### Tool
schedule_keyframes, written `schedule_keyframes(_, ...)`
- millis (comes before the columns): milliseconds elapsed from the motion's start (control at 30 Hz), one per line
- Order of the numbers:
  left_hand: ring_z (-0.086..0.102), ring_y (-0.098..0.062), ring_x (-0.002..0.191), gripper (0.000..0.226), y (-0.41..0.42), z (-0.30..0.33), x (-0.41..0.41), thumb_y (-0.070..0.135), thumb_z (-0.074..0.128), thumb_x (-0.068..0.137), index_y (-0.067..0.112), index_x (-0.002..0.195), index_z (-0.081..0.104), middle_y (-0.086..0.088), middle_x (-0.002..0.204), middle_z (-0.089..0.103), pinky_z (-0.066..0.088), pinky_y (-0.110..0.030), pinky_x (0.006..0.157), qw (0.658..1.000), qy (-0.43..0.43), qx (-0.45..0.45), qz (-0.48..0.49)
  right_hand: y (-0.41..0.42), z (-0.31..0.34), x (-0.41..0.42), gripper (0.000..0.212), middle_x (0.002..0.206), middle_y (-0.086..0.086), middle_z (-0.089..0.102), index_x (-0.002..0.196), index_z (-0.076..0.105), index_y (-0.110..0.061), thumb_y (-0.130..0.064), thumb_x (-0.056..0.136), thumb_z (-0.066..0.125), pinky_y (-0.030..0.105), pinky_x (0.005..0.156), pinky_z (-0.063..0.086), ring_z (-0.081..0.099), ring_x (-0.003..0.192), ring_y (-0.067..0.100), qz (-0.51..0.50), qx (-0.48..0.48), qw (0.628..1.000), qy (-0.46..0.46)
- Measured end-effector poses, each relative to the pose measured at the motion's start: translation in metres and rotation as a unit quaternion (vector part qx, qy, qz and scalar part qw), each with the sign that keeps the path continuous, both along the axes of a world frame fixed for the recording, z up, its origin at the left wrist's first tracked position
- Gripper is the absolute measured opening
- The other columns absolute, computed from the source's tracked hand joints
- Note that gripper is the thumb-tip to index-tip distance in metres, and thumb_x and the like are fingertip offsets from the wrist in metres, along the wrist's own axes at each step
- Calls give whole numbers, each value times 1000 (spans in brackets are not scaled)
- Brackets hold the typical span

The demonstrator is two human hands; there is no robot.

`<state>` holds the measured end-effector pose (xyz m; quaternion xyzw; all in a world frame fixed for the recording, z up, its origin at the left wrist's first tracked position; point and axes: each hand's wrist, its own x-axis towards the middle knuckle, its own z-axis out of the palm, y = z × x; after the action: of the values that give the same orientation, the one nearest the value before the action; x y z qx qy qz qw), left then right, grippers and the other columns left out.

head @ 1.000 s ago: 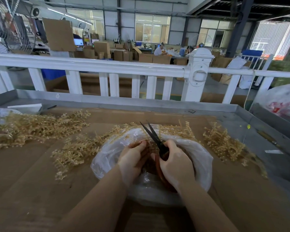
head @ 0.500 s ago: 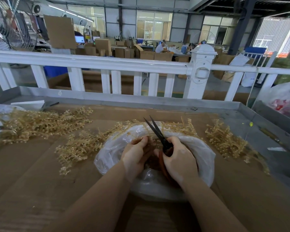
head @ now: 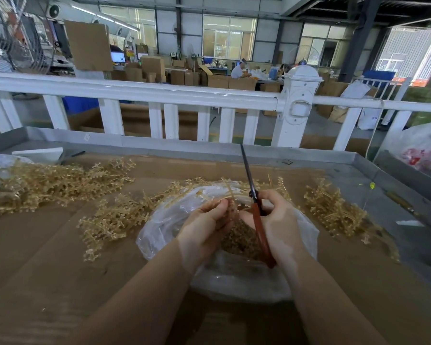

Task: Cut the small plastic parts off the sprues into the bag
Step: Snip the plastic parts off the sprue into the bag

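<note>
Closed now, the scissors (head: 249,180) blades were parted before; right hand (head: 276,220) grips their handles, left hand (head: 207,222) pinches a sprue (head: 228,192) over the bag (head: 159,225), so a part is likely cut.

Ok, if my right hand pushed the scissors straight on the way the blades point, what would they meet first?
Probably the white railing. The right hand holds the scissors with blades together, pointing up and away over the bag. Nothing shows between tip and railing, though depth is unclear.
</note>
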<state>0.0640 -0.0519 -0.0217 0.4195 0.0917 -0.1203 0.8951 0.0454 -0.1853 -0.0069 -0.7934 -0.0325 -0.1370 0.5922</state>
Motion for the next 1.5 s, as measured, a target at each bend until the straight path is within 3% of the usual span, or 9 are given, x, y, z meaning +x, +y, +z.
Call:
schedule_keyframes(100,67,-9,57,13,0,0,0,6,55,93,10,85,65,0,64,69,53,-20,52,1000,-19,11,-9,2,0,0,34,83,0,71,103,62,-19,-8,75,78,17,69,52,68,77,9,10,-4,1000,20)
schedule_keyframes(200,66,-9,55,13,4,-1,0,6,56,92,10,83,64,-1,63,67,54,-20,53,999,-29,29,-28,1,4,1,35,78,3,71,99,62,-20,-1,72,77,15,58,50,67,65,9,8,25,999,39)
schedule_keyframes(467,61,-13,54,29,15,11,3,-6,50,93,7,72,65,-4,60,64,54,-23,54,970,-92,224,-14,-7,10,-3,36,83,10,70,103,61,-15,6,75,70,13,46,45,60,51,5,5,53,997,63)
schedule_keyframes(633,46,-16,52,33,7,11,1,-15,33,88,1,72,57,-9,62,52,49,-23,45,992,-34,122,-11,-5,5,-4,36,83,8,70,102,61,-17,5,75,70,12,46,44,62,54,5,-10,34,998,49)
schedule_keyframes(800,41,-6,46,8,3,7,1,-3,59,84,5,83,58,2,58,51,36,-16,43,992,-25,113,-51,-5,4,-6,35,79,7,69,104,61,-13,5,76,70,8,45,42,62,54,2,-20,41,998,33)
schedule_keyframes(933,48,-4,44,17,-1,2,-1,-6,71,73,4,84,64,2,59,61,39,-15,42,991,0,126,-44,-3,6,-11,33,81,6,69,101,61,-15,3,76,72,6,50,42,63,61,-3,-12,29,999,15)
schedule_keyframes(1133,47,-3,37,24,-4,1,-1,-3,74,62,2,82,62,-2,65,56,42,-14,37,995,89,3,-41,-1,11,-17,29,84,4,70,101,61,-17,-3,79,73,1,52,38,61,64,-5,-15,-6,1000,0)
schedule_keyframes(1300,58,-9,50,8,-2,-1,-2,2,72,76,7,79,65,-2,61,67,45,-18,41,997,57,60,-12,0,11,-20,26,77,-12,63,97,59,-23,-12,79,75,-5,55,32,49,63,-27,-15,-45,998,-33)
schedule_keyframes(1500,68,-10,54,10,11,-1,6,8,70,83,11,82,61,0,62,70,52,-21,47,993,23,88,70,1,4,-16,22,72,-15,63,90,55,-30,-39,79,73,4,63,40,58,74,-8,19,-91,995,-45)
